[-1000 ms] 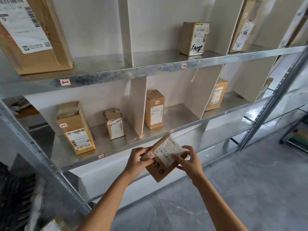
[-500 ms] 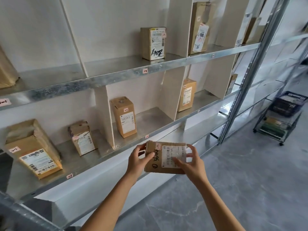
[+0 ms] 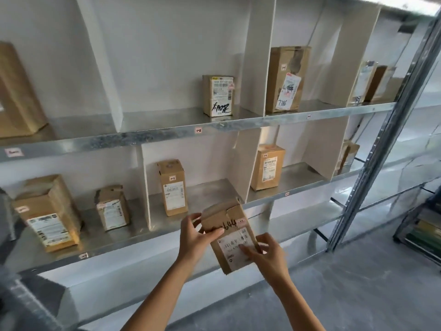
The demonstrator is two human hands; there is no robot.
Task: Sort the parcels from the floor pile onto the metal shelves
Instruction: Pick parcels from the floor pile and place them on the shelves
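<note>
Cardboard, small and by my judgement light, is what both hands are dealing with: the held parcel (image 3: 230, 235) hangs in the air just below and to the right of the upright box (image 3: 173, 187), out in front of the metal shelf (image 3: 212, 191) that box stands on and not yet resting on it. The left hand (image 3: 194, 237) grips the parcel's upper left corner, thumb laid across the front face beside the handwritten marking. The right hand (image 3: 267, 254) pinches the lower right edge, with fingertips lying on the white label (image 3: 235, 242). The parcel sits tilted, its top leaning away toward the bay to the right of the upright box. It should handle as a stiff little carton that keeps its shape under finger pressure, dry and not slippery, though the label is likely smoother than the bare board. The top flap (image 3: 220, 209) seems creased or slightly lifted; the blur makes it hard to say whether the tape has let go. So the safer hold is on the side walls and bottom corners rather than the top. One hand under the base would probably be enough to set it upright just right of the upright box, where bare metal shows.
</note>
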